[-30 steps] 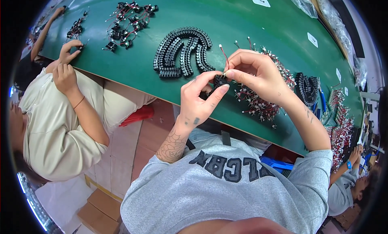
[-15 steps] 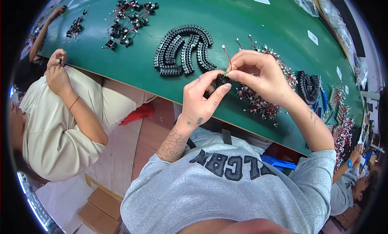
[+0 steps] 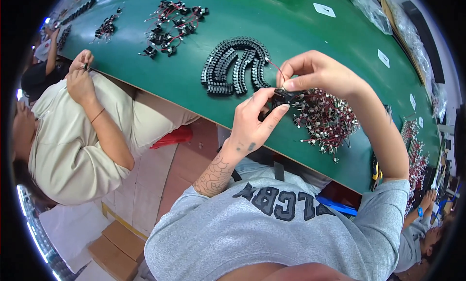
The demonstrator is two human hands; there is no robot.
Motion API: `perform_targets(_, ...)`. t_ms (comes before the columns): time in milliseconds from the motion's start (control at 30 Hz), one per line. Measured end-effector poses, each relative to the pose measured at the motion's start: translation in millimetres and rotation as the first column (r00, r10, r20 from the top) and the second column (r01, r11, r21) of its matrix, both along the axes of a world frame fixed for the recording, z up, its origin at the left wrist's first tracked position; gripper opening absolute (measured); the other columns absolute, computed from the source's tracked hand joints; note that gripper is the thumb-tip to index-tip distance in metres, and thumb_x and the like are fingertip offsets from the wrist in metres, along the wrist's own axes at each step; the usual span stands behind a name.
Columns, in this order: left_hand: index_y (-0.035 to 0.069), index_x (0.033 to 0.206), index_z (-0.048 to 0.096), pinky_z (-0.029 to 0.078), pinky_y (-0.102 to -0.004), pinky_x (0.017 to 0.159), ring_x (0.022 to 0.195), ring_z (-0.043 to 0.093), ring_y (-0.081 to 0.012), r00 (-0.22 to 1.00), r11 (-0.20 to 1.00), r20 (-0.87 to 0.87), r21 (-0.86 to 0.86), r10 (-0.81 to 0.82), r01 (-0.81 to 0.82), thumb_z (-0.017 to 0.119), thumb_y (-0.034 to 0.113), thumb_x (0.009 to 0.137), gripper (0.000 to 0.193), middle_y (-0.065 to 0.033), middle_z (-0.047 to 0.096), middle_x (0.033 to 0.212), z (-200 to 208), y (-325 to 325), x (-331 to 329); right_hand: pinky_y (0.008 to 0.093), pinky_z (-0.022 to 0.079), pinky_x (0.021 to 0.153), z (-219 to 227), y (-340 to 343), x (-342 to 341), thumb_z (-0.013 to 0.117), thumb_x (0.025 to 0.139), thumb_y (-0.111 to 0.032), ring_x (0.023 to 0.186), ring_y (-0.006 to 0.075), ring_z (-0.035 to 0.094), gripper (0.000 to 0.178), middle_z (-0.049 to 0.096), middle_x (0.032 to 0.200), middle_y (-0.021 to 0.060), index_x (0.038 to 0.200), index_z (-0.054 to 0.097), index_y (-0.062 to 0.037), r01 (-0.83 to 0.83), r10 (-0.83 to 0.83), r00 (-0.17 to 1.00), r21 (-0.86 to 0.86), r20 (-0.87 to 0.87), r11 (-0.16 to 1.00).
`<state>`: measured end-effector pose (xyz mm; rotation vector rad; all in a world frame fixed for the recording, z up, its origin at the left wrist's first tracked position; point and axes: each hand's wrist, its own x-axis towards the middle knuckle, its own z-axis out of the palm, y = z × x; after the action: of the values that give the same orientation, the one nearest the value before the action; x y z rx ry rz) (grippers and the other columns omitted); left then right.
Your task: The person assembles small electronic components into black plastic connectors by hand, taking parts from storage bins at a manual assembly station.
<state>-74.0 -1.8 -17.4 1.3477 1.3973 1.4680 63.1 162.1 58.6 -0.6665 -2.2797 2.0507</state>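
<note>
My left hand [image 3: 252, 118] is closed round a small black plastic part [image 3: 280, 99], held above the table's near edge. Its thumb and index finger grip the part, whose lower side is hidden by the fingers. Just above, my right hand [image 3: 316, 76] pinches a thin red-and-black wire lead [image 3: 275, 66] at the top of that part. A small white connector tips the lead's free end. Beneath and beside my right hand lies a heap of similar wire leads [image 3: 332, 121]. Curved rows of black plastic parts [image 3: 241, 72] lie beyond my left hand.
On the green table [image 3: 276, 24], wired black parts [image 3: 184, 27] lie in a loose group farther left, with a smaller cluster [image 3: 106, 28] beyond. A person in pale clothes [image 3: 80, 150] works at my left. Cardboard boxes [image 3: 114, 252] stand on the floor. Clear plastic wrap [image 3: 371, 11] lies at the far edge.
The view has shifted, so the table things appear farther right and lower. My right hand has tipped over the black part, and the wire lead now leans more to the left.
</note>
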Motion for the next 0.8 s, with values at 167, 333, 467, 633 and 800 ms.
perform_targets(167,0.003,0.109,0.061,0.041,-0.0223,0.053,0.057,0.048,-0.0102,0.991,0.997,0.133,-0.071,-0.023,0.033,0.066,0.010,0.085,0.026,-0.0047,0.061,0.083,6.5,-3.1,-2.9,0.0177,0.046,0.059,15.5,22.9,-64.6,0.065,0.087,-0.022,0.067,0.0082,0.057,0.017,0.070,0.087,0.0097,0.084,0.066,-0.0051,0.128,-0.131,0.989,-0.057,-0.062,0.990)
perform_targets(333,0.004,0.109,0.061,0.040,-0.0217,0.054,0.057,0.048,-0.0096,0.989,0.993,0.142,-0.108,-0.028,0.044,0.064,0.009,0.085,0.025,-0.0041,0.059,0.084,14.2,1.7,-0.5,0.0214,0.049,0.058,-5.0,60.8,-128.6,0.069,0.084,-0.030,0.064,0.0112,0.060,0.028,0.069,0.081,0.0056,0.086,0.069,-0.0019,0.327,-0.281,0.935,0.222,-0.215,0.919)
perform_targets(467,0.004,0.109,0.061,0.039,-0.0214,0.054,0.058,0.048,-0.0094,0.974,0.981,0.225,-0.180,-0.034,0.076,0.064,0.007,0.084,0.026,-0.0041,0.058,0.085,11.2,-1.2,2.0,0.0239,0.050,0.069,-14.9,84.3,-125.6,0.068,0.082,-0.024,0.071,0.0134,0.060,0.029,0.069,0.084,0.0078,0.094,0.069,0.0028,0.417,-0.367,0.906,0.304,-0.211,0.856)
perform_targets(633,0.004,0.108,0.060,0.041,-0.0213,0.057,0.061,0.050,-0.0102,0.993,0.994,0.109,-0.102,-0.038,0.049,0.064,0.005,0.082,0.027,-0.0039,0.059,0.085,7.7,0.4,2.8,0.0266,0.051,0.068,26.1,92.2,-32.9,0.070,0.080,-0.022,0.070,0.0151,0.059,0.029,0.067,0.081,0.0078,0.094,0.068,0.0037,0.094,-0.329,0.919,0.688,0.217,0.719)
perform_targets(800,0.003,0.106,0.059,0.044,-0.0216,0.062,0.066,0.052,-0.0118,1.000,0.999,0.008,-0.032,-0.022,0.022,0.065,0.004,0.081,0.026,-0.0049,0.061,0.088,3.5,1.5,6.8,0.0328,0.049,0.057,25.8,17.0,33.3,0.072,0.072,-0.018,0.053,0.0215,0.056,0.020,0.062,0.060,0.0092,0.073,0.070,0.0025,-0.061,-0.432,0.856,0.884,0.286,0.464)
